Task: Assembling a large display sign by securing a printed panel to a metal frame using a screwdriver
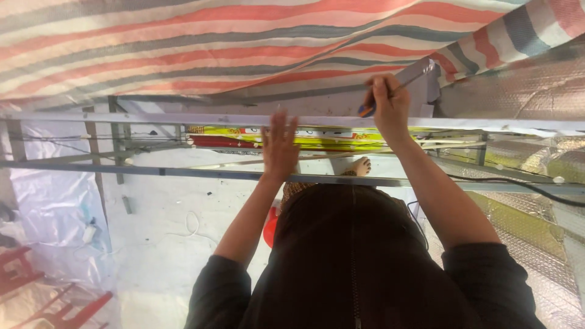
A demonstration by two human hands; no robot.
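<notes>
Metal rail (152, 117) under spread left hand (280, 146); right hand (390, 106), at 1 o'clock, clamps a blue-handled tool (399, 82), its tip hidden by striped tarpaulin (183, 42).

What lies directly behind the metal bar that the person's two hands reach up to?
Behind the metal bar, yellow and red packaging and thin rods show. The left hand and right hand cover parts of it.

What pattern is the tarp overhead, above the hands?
The tarp has stripes of red-orange, grey-blue and white; the head view shows it clearly.
</notes>
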